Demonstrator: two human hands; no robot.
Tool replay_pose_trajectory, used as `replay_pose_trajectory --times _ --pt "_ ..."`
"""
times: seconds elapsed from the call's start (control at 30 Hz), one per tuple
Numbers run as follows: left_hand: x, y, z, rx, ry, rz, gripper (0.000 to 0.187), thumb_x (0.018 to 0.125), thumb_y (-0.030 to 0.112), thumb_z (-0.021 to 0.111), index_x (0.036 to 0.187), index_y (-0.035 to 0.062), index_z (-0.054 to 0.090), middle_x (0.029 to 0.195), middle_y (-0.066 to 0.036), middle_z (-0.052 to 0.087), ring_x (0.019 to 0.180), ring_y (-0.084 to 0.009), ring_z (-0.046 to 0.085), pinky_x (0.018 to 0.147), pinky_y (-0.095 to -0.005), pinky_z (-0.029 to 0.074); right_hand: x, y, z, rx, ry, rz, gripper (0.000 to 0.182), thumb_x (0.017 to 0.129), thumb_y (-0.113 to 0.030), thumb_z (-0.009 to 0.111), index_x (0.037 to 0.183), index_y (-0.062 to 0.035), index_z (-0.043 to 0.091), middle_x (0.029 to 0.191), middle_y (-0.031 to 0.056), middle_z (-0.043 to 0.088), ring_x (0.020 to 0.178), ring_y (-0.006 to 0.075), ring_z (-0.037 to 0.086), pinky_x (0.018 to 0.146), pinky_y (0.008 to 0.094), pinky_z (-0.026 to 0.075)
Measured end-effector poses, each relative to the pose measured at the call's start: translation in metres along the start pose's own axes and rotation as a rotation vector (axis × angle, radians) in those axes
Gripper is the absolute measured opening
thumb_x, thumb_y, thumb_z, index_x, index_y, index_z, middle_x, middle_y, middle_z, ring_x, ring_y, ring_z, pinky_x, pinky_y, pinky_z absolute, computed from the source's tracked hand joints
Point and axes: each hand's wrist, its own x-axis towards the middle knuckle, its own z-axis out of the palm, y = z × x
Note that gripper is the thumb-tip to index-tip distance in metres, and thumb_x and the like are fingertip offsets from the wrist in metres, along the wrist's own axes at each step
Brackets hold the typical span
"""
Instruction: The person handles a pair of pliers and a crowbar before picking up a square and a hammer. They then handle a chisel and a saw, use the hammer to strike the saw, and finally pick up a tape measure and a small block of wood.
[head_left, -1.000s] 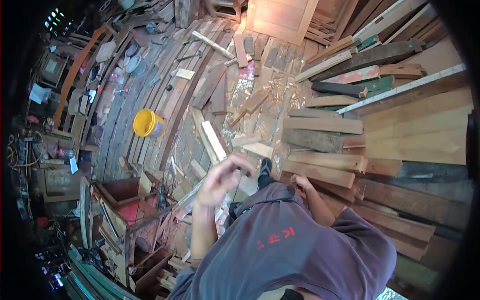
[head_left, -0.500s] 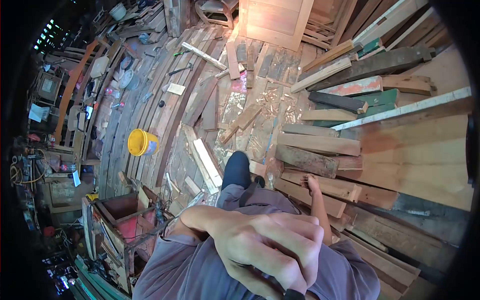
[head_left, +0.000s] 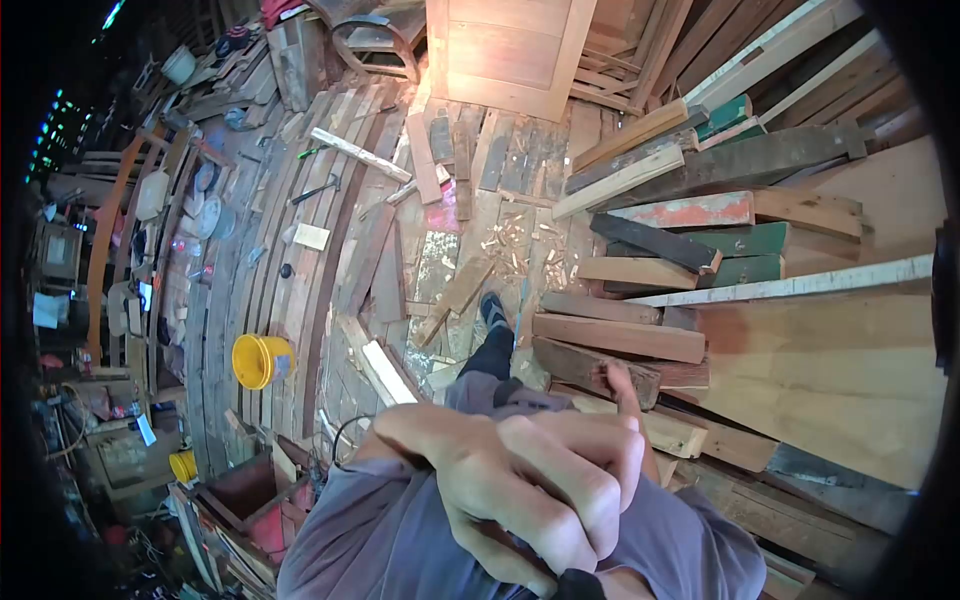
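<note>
My left hand [head_left: 540, 475] is large in front of my chest, close to the camera, its fingers curled inward. A dark strap-like piece [head_left: 580, 585] shows at its fingertips, and I cannot tell whether the hand grips it. Lower down on the right, my right hand [head_left: 617, 381] hangs beside my body with loosely bent fingers and no object visible in it. In this view it overlaps a dark weathered timber block [head_left: 585, 362] in the row of stacked lumber. My shoe [head_left: 493, 310] is out ahead on the plank floor.
Stacked timber pieces [head_left: 620, 336] line the right side. Ahead, loose boards [head_left: 455, 300] and wood shavings [head_left: 510, 240] lie on the floor near a wooden door panel [head_left: 505, 50]. To the left are a yellow bucket [head_left: 262, 362], a hammer [head_left: 316, 190] and an open wooden box [head_left: 235, 495].
My view has moved forward and turned slightly; the bucket and boards sit lower and farther left. One foot has stepped ahead. My left hand stays curled at my chest.
</note>
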Motion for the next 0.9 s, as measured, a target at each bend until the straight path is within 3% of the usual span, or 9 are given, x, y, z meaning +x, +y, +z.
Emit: replay_pose_trajectory --times 0.23,0.3,0.33,0.43,0.47,0.57,0.6,0.7,0.9 --pt "0.072 -0.026 -0.155 0.038 -0.090 0.037 0.027 0.088 0.029 0.059 0.085 0.0034 0.067 0.081 -0.007 0.062 0.067 -0.0188 0.052 0.056 -0.0286 0.040 0.084 -0.136 0.020 -0.095 0.083 0.007 0.024 0.090 -0.020 0.044 0.097 0.0000 0.055 0.083 0.0125 0.062 0.062 0.0200 0.061 0.051 0.0303 0.049" --pt "0.077 -0.042 -0.194 -0.083 -0.027 -0.060 0.020 0.081 0.023 0.068 0.081 0.0031 0.067 0.082 -0.007 0.063 0.069 -0.0174 0.053 0.059 -0.0278 0.039 0.103 -0.159 0.023 -0.017 0.096 -0.026 0.024 0.090 -0.020 0.044 0.098 0.0003 0.055 0.083 0.0126 0.062 0.063 0.0204 0.062 0.051 0.0303 0.049" --pt "0.076 -0.049 -0.218 -0.061 0.012 -0.207 0.021 0.081 0.027 0.069 0.079 0.0056 0.067 0.076 -0.005 0.061 0.067 -0.0163 0.052 0.059 -0.0275 0.039 0.110 -0.169 0.025 -0.011 0.105 -0.017 0.024 0.090 -0.019 0.044 0.098 0.0004 0.055 0.083 0.0126 0.062 0.063 0.0204 0.062 0.051 0.0298 0.049" --pt "0.061 -0.088 -0.300 0.073 0.271 -0.708 0.024 0.086 0.027 0.062 0.082 0.0038 0.059 0.080 -0.004 0.058 0.071 -0.0127 0.052 0.063 -0.0272 0.041 0.125 -0.212 0.041 0.037 0.133 -0.005 0.024 0.090 -0.018 0.043 0.098 0.0006 0.055 0.084 0.0127 0.062 0.064 0.0203 0.062 0.050 0.0285 0.049" --pt "0.039 -0.112 -0.332 0.108 0.362 -0.754 0.022 0.090 0.025 0.056 0.089 0.0035 0.059 0.081 -0.002 0.056 0.075 -0.0099 0.051 0.067 -0.0254 0.041 0.129 -0.228 0.048 0.062 0.123 0.005 0.023 0.090 -0.017 0.042 0.097 0.0012 0.055 0.082 0.0114 0.062 0.062 0.0195 0.061 0.048 0.0268 0.049" --pt "-0.063 -0.173 -0.440 0.149 0.850 -1.061 0.018 0.092 0.022 0.054 0.096 0.0065 0.060 0.085 0.000 0.058 0.078 -0.0083 0.051 0.073 -0.0232 0.041 0.168 -0.258 0.063 0.114 0.132 -0.034 0.023 0.092 -0.020 0.039 0.093 -0.0014 0.054 0.077 0.0099 0.061 0.060 0.0190 0.060 0.050 0.0297 0.051" --pt "-0.077 -0.177 -0.460 0.332 1.043 -1.194 0.018 0.092 0.023 0.055 0.099 0.0081 0.060 0.088 0.001 0.059 0.080 -0.0083 0.052 0.074 -0.0228 0.041 0.170 -0.285 0.075 0.120 0.087 -0.055 0.022 0.091 -0.018 0.041 0.093 -0.0010 0.054 0.076 0.0095 0.061 0.060 0.0176 0.060 0.048 0.0280 0.050" --pt "-0.175 -0.184 -0.543 0.273 1.256 -1.270 0.023 0.089 0.029 0.057 0.103 0.0106 0.060 0.092 0.001 0.060 0.080 -0.0095 0.052 0.073 -0.0254 0.041 0.213 -0.351 0.103 0.121 0.079 -0.033 0.021 0.089 -0.016 0.043 0.097 0.0013 0.053 0.078 0.0096 0.060 0.062 0.0158 0.060 0.051 0.0253 0.049" --pt "-0.177 -0.191 -0.686 0.368 1.528 -1.189 0.029 0.088 0.029 0.056 0.109 0.0108 0.059 0.095 0.000 0.059 0.076 -0.0122 0.053 0.070 -0.0278 0.042 0.357 -0.500 0.163 -0.033 -0.055 -0.006 0.018 0.088 -0.015 0.044 0.087 0.0004 0.053 0.074 0.0088 0.058 0.057 0.0152 0.057 0.048 0.0256 0.048"
